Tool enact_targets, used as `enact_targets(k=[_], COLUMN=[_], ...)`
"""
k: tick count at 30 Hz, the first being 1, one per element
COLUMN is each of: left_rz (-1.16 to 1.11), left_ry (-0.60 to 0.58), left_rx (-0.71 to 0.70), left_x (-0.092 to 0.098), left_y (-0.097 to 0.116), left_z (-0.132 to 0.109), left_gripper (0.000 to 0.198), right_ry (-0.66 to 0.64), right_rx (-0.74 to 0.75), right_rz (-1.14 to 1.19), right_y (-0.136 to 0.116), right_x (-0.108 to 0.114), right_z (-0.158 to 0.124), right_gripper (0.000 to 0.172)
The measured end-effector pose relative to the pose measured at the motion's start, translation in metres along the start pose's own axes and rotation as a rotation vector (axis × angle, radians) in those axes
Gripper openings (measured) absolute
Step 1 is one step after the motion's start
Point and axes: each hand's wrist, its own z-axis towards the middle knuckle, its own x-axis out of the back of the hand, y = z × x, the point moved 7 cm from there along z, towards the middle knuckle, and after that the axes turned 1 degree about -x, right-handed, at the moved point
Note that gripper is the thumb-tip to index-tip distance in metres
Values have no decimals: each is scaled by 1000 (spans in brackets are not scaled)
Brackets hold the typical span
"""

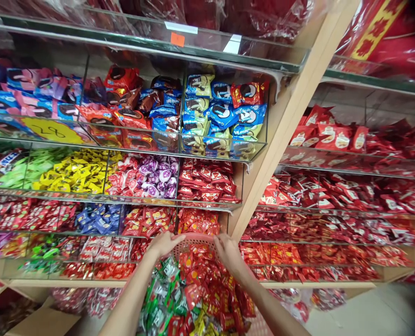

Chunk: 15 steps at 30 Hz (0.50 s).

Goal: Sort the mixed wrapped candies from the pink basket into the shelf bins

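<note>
Both hands sit on the far rim of a pink basket (198, 235), which is held low in front of the shelves (207, 204) and heaped w/ wrapped sweets. The left hand (164, 244) has its grip closed over the rim, fingers curled inward across the edge. The right hand (228, 252) is clamped on the same rim just beside it, w/ only a short bare stretch of rim between the two (its thumb is out of sight, so the hold is read from the fingers).

The key relation is that the basket runs from the hands back toward the person, long axis roughly straight at the shelves. So the load lies behind and below both grips, not ahead of them. Neither hand is clearly nearer, as they are about level. Red sweets (210, 284) fill the right and middle, green sweets (161, 289) the left. The far rim is close under the compartment of red-orange packs (198, 221). Whether it touches the shelf front can't be told.

Hard to make out:
- The near end of the basket is cut off by the bottom edge, and its base isn't shown.
- The forearms cover both side walls.
- The glass fronts glare, so labels are unreadable.
- The wooden post (280, 126) splits the shelving, and the red packs right of it blur together.
</note>
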Motion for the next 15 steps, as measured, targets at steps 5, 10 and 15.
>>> enact_targets(k=[5, 10, 15], left_rz=[9, 17, 26], left_ry=[10, 19, 29], left_rx=[2, -7, -22], left_x=[1, 2, 2], left_y=[0, 0, 0], left_z=[-1, 0, 0], left_gripper=[71, 70, 69], right_ry=[-59, -83, -83], right_rx=[-222, -344, -358], right_rz=[-194, -230, -197], right_y=[2, 14, 22], right_x=[-16, -29, -33], right_z=[52, 79, 79], right_gripper=[27, 38, 38])
